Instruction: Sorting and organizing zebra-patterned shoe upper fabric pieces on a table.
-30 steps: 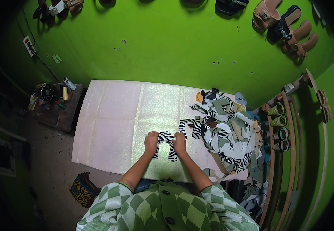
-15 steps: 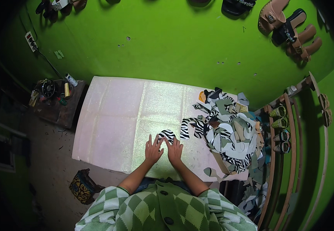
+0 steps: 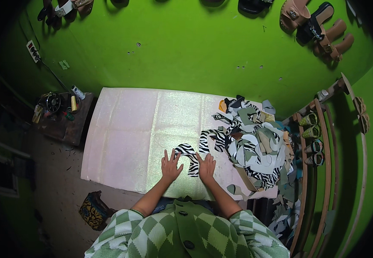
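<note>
Left hand [image 3: 170, 168], fingers spread wide, right hand [image 3: 206, 167], fingers apart, zebra-striped piece [image 3: 193, 165] between, pale table [image 3: 126, 124] beneath.

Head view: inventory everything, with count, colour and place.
Tabletop: one, pale pink, centre
Arch-shaped piece: one, black-and-white zebra print, tabletop's near half
Scrap heap: uncountable, mostly white and olive, tabletop's right
Second zebra-print piece: one, black and white, heap's left edge
Rack: one, brown, right
Rack sandals: four, two yellow-green, two darker, on it
Wall: one, green, behind
Wall footwear: several, mostly tan and black, top edge
Power strip: one, white, upper left
Side table: one, dark brown, left
Thread spools: two clear, whitish and yellow, on it
Patterned object: one, black and yellow, lower left
Cardigan: one, green and white, bottom
Left hand: one, bare, arch's left
Right hand: one, bare, arch's right
</note>
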{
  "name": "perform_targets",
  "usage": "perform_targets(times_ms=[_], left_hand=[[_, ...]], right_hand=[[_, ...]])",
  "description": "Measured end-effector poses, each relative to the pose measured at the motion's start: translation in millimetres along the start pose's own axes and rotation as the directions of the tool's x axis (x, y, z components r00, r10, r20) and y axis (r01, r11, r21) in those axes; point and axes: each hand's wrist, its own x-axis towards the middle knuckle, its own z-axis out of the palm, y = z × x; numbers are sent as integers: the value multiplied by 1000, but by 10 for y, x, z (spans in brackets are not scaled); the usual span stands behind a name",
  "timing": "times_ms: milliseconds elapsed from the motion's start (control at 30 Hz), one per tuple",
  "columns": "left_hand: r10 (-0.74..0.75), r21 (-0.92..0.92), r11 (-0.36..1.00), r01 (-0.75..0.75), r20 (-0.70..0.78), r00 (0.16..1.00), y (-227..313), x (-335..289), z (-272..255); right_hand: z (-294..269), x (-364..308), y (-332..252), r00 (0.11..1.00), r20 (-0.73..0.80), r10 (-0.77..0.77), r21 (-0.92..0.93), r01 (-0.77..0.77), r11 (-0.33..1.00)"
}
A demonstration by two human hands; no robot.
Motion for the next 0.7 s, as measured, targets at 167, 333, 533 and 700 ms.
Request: perform_targets(times_ms=[167,333,533,700], left_hand=[[-6,-40,999,6,6,1000,2,7,18],[10,-13,1000,-10,20,1000,0,6,46],[0,48,999,-4,87,996,-21,13,8],[-8,37,999,6,71,997,37,76,13]], right_hand=[[41,37,-245,1000,4,-28,128,27,991],[122,151,-496,998,-3,-67,140,67,988],[65,125,-318,995,76,-62,147,50,988],[53,61,-146,993,118,24,105,-37,994]])
